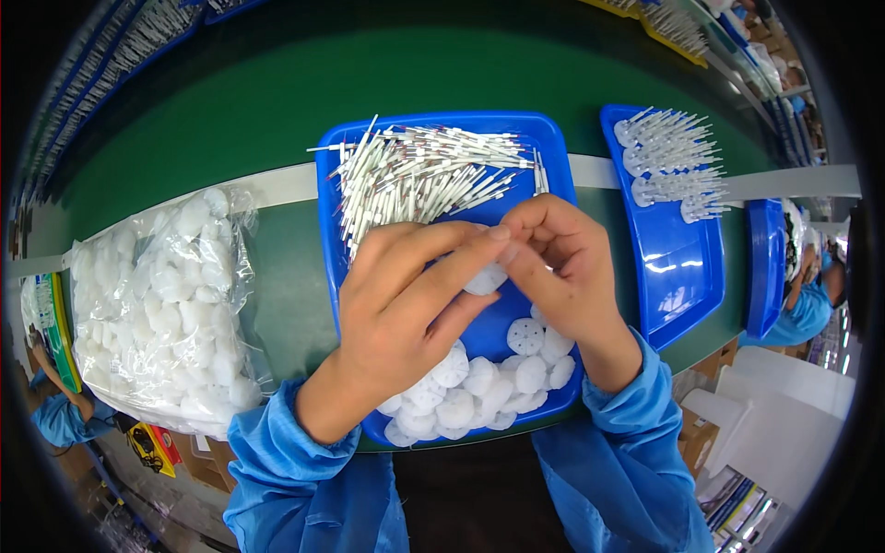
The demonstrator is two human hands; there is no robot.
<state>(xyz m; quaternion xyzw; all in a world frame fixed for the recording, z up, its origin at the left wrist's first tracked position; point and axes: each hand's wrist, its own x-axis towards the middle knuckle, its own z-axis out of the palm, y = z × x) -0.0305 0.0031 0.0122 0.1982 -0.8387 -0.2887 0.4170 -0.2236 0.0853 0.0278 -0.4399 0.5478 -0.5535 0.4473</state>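
My left hand [396, 309] is closed, with a translucent white plastic disc [485, 279] held below its fingertips. Thumb and forefinger of my right hand [576, 276] pinch together right against the left fingertips; whatever they grip is hidden. Both hands hover over the middle of a blue tray [498, 324]. A heap of thin white sticks with dark marks [429, 180] fills the tray's far half. At the near end lies a pile of round white plastic discs [479, 392], some showing small holes.
Left of the tray lies a clear bag of white round pieces [166, 309]. On the right, a second blue tray [678, 286] carries rows of discs with sticks attached [673, 166]. A smaller blue tray [765, 267] stands beyond it. Co-workers' blue sleeves [807, 309] show at both sides.
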